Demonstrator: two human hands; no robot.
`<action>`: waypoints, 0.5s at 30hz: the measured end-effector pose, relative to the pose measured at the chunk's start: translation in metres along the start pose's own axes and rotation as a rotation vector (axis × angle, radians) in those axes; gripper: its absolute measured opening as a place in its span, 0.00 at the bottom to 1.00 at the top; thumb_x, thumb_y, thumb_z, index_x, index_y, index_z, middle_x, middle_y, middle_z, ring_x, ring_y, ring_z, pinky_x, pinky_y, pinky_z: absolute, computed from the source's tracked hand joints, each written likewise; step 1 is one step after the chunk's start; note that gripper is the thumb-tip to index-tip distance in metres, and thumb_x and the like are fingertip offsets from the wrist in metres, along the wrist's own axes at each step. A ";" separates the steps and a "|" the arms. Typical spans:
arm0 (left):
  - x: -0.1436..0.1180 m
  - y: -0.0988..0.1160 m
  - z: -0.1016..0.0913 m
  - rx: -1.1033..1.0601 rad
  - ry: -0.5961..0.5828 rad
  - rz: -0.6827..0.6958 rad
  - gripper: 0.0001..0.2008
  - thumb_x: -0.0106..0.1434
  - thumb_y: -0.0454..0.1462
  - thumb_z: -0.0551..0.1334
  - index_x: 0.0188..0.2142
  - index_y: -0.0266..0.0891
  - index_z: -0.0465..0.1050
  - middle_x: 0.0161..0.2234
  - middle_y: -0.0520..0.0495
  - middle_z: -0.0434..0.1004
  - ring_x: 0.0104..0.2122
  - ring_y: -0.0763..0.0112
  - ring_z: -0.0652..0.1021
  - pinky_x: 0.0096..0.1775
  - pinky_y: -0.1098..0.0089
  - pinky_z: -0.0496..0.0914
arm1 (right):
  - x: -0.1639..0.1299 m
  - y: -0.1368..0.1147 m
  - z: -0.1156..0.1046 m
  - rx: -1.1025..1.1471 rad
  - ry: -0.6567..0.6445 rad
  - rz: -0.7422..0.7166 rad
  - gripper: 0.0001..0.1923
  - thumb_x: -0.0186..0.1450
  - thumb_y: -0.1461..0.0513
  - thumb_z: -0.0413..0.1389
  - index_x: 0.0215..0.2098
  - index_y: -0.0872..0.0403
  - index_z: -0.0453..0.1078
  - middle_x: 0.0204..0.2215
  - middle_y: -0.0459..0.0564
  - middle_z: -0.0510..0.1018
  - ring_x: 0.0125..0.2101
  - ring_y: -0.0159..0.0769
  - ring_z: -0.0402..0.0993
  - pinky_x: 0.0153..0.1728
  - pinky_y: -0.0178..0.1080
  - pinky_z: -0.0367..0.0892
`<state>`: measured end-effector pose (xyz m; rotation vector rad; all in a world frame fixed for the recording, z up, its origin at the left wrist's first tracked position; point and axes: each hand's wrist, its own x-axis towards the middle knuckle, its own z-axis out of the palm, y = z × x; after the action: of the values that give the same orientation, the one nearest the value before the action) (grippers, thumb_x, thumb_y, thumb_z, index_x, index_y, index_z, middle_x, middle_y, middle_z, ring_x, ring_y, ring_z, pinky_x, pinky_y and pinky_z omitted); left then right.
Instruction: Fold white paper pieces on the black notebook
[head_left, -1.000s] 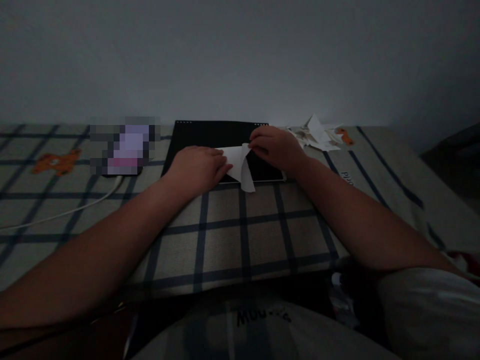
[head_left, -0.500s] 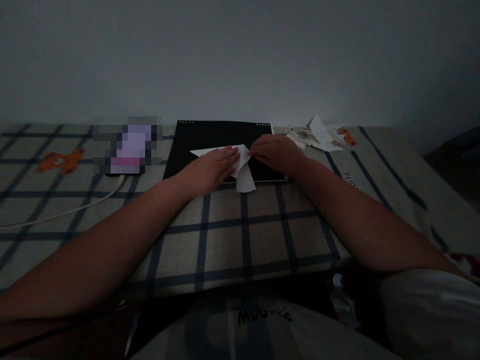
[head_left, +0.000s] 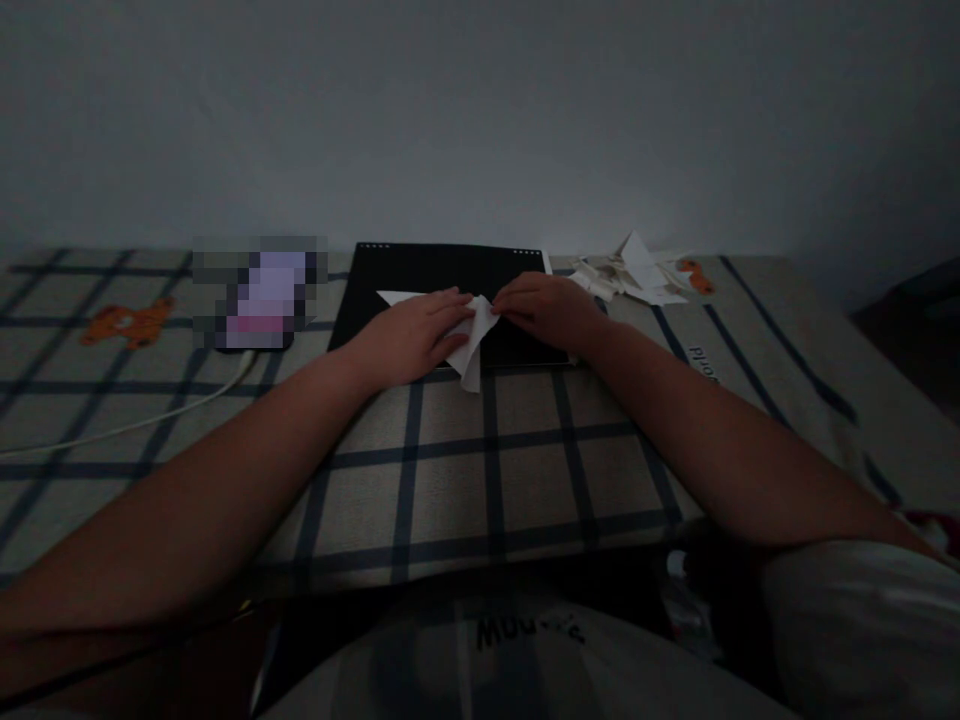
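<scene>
A white folded sheet of paper (head_left: 471, 352) lies on a black pad (head_left: 431, 272) set on the checked cloth. My left hand (head_left: 405, 335) rests flat on the sheet's left part, fingers pressing it down. My right hand (head_left: 544, 308) pinches the paper's raised right edge at the middle. A pointed corner of the sheet sticks out to the left of my left hand, and a flap hangs over the pad's near edge.
A pile of paper scraps (head_left: 630, 272) lies at the back right. A blurred device (head_left: 259, 295) with a white cable (head_left: 127, 425) sits at the left. Orange prints mark the checked cloth (head_left: 480, 470). A wall stands behind.
My left hand slid right across the sheet, uncovering its left corner. The hanging flap drew in and the right hand lowered the edge toward the pad.
</scene>
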<state>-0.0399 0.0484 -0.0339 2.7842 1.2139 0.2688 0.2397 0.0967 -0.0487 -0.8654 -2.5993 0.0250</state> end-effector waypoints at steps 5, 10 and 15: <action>0.000 -0.007 0.005 -0.028 -0.028 0.027 0.33 0.83 0.45 0.48 0.79 0.31 0.65 0.80 0.33 0.63 0.81 0.50 0.64 0.79 0.44 0.61 | 0.000 0.002 0.004 0.013 0.007 0.000 0.18 0.77 0.67 0.55 0.53 0.50 0.87 0.52 0.54 0.90 0.53 0.45 0.82 0.55 0.47 0.75; -0.001 0.001 -0.001 0.061 -0.018 -0.003 0.33 0.83 0.46 0.49 0.77 0.29 0.68 0.79 0.30 0.67 0.78 0.44 0.69 0.77 0.42 0.64 | 0.001 0.003 0.002 0.031 -0.013 0.019 0.18 0.76 0.68 0.55 0.52 0.50 0.87 0.53 0.54 0.90 0.54 0.46 0.82 0.57 0.48 0.75; -0.001 0.011 -0.002 0.124 -0.005 -0.046 0.32 0.82 0.46 0.51 0.76 0.28 0.71 0.76 0.27 0.70 0.74 0.37 0.73 0.72 0.38 0.69 | 0.001 0.011 0.001 0.069 -0.033 0.045 0.19 0.75 0.68 0.55 0.51 0.51 0.87 0.53 0.54 0.89 0.54 0.46 0.83 0.57 0.48 0.74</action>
<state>-0.0333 0.0403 -0.0307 2.8538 1.3354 0.1886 0.2446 0.1067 -0.0510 -0.9060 -2.5929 0.1422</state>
